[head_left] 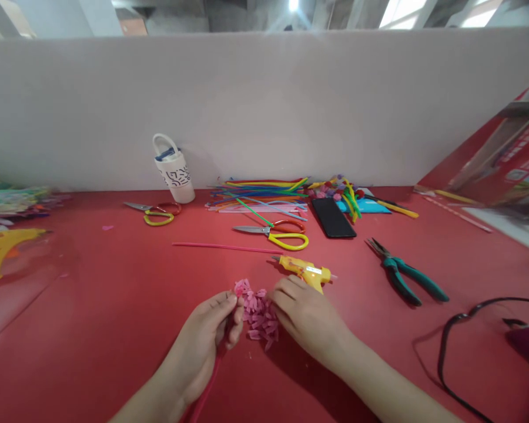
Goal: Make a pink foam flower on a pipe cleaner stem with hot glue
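Observation:
My left hand [211, 335] is closed in a pinch around a pink stem [207, 385] that runs down toward me, just below a pink fringed flower [258, 314] made of small cut strips. My right hand [304, 314] is curled against the flower's right side, its fingers pressed on the fringe. Both hands rest low over the red table [92, 317]. A yellow glue gun [306, 271] lies right behind my right hand.
Yellow-handled scissors [280, 235], a second pair [156, 212], a pink stick [227, 247], a pile of coloured pipe cleaners [260, 194], a black phone [332, 217], teal pliers [405, 276], a white cup [174, 170], another glue gun [2, 249] at left, a black cable [449, 346] at right.

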{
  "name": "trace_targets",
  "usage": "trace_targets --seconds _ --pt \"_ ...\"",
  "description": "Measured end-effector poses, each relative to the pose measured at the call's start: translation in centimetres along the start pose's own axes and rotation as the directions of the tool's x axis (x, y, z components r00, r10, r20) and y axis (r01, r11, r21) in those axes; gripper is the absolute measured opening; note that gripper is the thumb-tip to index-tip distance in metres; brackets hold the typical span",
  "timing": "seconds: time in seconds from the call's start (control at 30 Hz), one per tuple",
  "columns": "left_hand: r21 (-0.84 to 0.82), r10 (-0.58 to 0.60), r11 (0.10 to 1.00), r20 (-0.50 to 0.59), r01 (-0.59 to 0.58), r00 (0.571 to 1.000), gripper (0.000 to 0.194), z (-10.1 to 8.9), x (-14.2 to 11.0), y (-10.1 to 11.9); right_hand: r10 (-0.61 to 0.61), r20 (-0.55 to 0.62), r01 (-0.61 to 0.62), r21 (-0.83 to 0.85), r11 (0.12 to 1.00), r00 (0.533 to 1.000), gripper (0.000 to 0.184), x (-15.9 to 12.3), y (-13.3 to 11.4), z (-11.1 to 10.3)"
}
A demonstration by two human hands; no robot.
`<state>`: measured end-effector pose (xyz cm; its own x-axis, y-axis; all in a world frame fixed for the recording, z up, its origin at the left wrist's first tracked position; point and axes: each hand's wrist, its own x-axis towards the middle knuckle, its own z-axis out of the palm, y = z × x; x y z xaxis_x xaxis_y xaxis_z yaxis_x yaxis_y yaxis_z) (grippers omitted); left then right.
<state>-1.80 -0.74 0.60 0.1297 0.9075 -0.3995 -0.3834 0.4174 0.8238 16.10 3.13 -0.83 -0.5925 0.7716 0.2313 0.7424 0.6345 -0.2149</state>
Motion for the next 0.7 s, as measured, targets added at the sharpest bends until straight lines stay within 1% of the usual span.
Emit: trace_targets --seconds 0.07,0.17,0.27,0.37,0.43,0.47,0.53,0.57,0.6,0.7 --pt "0.005 0.016 1.000 0.043 -0.016 0.999 0.018 0.0 -0.1 -0.2 -0.045 0.016 0.045 0.023 0.999 0.999 0.011 0.3 -0.1 1.0" --pt "0.006 -0.015 1.000 0.073 0.014 0.997 0.014 0.0 -0.3 -0.5 -0.038 0.005 0.037 0.078 0.996 0.999 0.015 0.3 0.2 1.5" --pt "-0.014 -0.009 1.000 0.027 0.010 1.000 0.017 0.0 -0.5 -0.4 0.033 -0.029 -0.027 0.182 0.983 0.999 0.017 -0.1 -0.1 0.6" --pt "-0.024 0.000 1.000 -0.025 0.000 1.000 0.015 0.3 -0.7 -0.2 0.100 -0.038 -0.082 0.324 0.942 0.994 0.018 -0.5 -1.1 -0.8" --pt "0.001 -0.009 1.000 -0.028 0.009 1.000 0.010 0.5 -0.8 -0.2 0.133 -0.012 -0.114 0.444 0.889 0.991 0.020 -0.7 -2.0 -1.6" --pt "0.020 -0.008 1.000 -0.012 0.008 1.000 0.008 0.6 -0.8 -0.2 0.162 0.013 -0.145 0.517 0.844 0.987 0.020 -0.7 -2.4 -1.8" --pt "0.057 0.004 0.998 0.038 -0.006 0.999 0.008 0.8 -0.8 -0.4 0.240 0.086 -0.237 0.648 0.724 0.967 0.018 -0.7 -3.1 -2.0" --pt "0.080 0.013 0.997 0.051 -0.017 0.999 0.010 0.9 -0.8 -0.5 0.278 0.122 -0.282 0.692 0.664 0.953 0.016 -0.7 -3.4 -2.1" --pt "0.108 0.020 0.994 0.046 -0.025 0.999 0.011 0.9 -0.8 -0.6 0.305 0.147 -0.314 0.716 0.624 0.941 0.015 -0.6 -3.6 -2.1" --pt "0.212 0.053 0.976 -0.039 -0.043 0.998 0.007 0.9 -0.7 -0.7 0.359 0.146 -0.350 0.712 0.609 0.922 0.012 -0.7 -3.9 -2.1"
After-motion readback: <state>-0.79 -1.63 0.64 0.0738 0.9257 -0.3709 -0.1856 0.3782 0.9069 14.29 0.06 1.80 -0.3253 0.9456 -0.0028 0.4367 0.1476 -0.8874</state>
